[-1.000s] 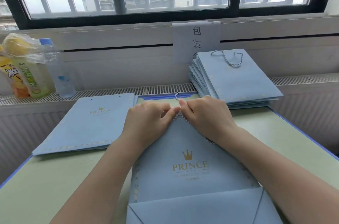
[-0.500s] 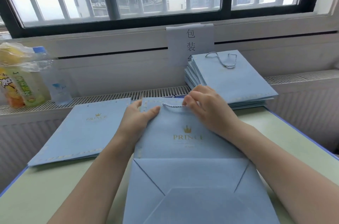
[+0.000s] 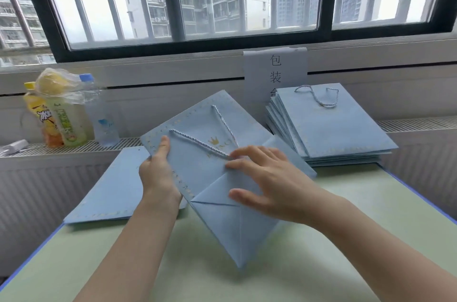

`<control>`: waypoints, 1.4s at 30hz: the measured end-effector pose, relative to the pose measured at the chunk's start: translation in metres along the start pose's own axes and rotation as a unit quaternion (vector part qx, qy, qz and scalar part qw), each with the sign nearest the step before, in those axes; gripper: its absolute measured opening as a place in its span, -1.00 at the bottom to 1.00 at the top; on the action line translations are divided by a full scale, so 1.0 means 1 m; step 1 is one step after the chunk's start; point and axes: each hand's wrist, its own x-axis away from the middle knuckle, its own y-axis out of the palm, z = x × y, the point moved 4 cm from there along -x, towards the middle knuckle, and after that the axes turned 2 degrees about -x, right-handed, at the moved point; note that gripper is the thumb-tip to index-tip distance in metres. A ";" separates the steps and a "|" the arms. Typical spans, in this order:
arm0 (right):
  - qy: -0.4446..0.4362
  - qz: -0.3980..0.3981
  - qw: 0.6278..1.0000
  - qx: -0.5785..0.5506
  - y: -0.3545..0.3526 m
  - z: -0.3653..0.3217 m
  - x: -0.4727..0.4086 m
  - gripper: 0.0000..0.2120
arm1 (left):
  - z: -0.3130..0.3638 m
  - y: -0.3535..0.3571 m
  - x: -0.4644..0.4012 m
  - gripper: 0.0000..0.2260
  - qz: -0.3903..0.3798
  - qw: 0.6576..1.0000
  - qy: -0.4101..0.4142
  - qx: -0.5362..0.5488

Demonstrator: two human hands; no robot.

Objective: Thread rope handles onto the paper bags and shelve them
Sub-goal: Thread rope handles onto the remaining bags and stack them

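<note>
A flat light-blue paper bag (image 3: 197, 161) with a gold crown logo is lifted off the table and turned at a slant. A twisted blue-white rope handle (image 3: 200, 143) runs through its top holes and lies across its face. My left hand (image 3: 158, 173) grips the bag's left edge, thumb on the front. My right hand (image 3: 267, 183) lies spread over the bag's middle, fingers straight, fingertips touching the rope's loop. A stack of several bags (image 3: 331, 131) with handles lies on the ledge at the right.
Another flat blue bag (image 3: 111, 190) lies on the green table (image 3: 346, 203) at the left. Drink bottles (image 3: 64, 114) stand on the radiator ledge at the far left. A paper sign (image 3: 275, 72) hangs under the window.
The bag was lying flat while both hands worked at its top edge. Now it is raised and rotated, my left hand holding its side and my right hand flat on the front.
</note>
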 end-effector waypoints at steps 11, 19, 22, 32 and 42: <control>0.034 -0.019 0.986 0.162 0.012 0.021 0.005 -0.03 | 0.009 -0.008 -0.016 -0.82 -0.034 0.982 -0.050 0.178; 0.062 0.291 0.953 0.059 -0.020 0.037 0.010 -0.49 | 0.019 0.021 0.011 -0.58 -0.200 0.974 0.089 0.054; 0.039 0.344 0.937 0.041 -0.024 0.034 0.012 -0.73 | 0.016 0.033 0.031 -0.56 -0.255 0.939 0.212 -0.086; 0.277 0.305 0.615 -0.672 0.015 0.043 0.007 -0.83 | -0.014 0.042 0.037 -0.50 -0.204 0.621 0.552 -0.518; 0.421 0.287 0.420 -0.751 0.029 0.061 0.015 -0.90 | -0.031 0.044 0.041 -0.65 -0.269 0.588 0.554 -0.525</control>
